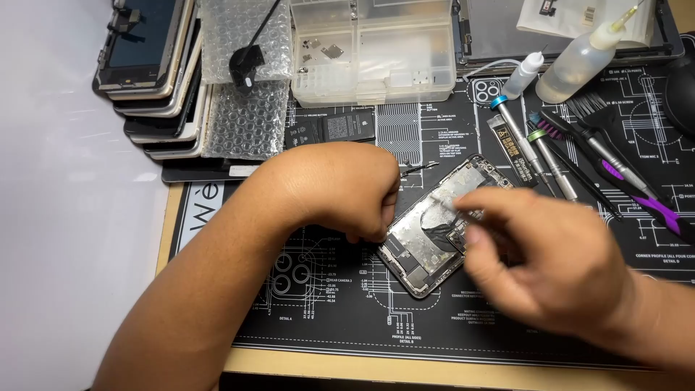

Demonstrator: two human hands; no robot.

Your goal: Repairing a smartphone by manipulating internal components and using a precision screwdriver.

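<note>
An opened phone body [434, 232] lies tilted on the black repair mat [347, 304], its bare metal inside and a black flex cable showing. My left hand [340, 190] rests curled at the phone's left edge, fingers bent down against it. My right hand [543, 261] is blurred and hovers over the phone's right side, thumb and forefinger pinched near a small pale strip; whether it grips the strip is unclear.
A stack of phone screens [148, 72] and bubble wrap [242, 108] sit at the back left. A clear parts box [373, 51] stands behind. Screwdrivers [521, 137], brushes, purple-handled tools [651, 199] and two squeeze bottles [579, 61] lie at the right.
</note>
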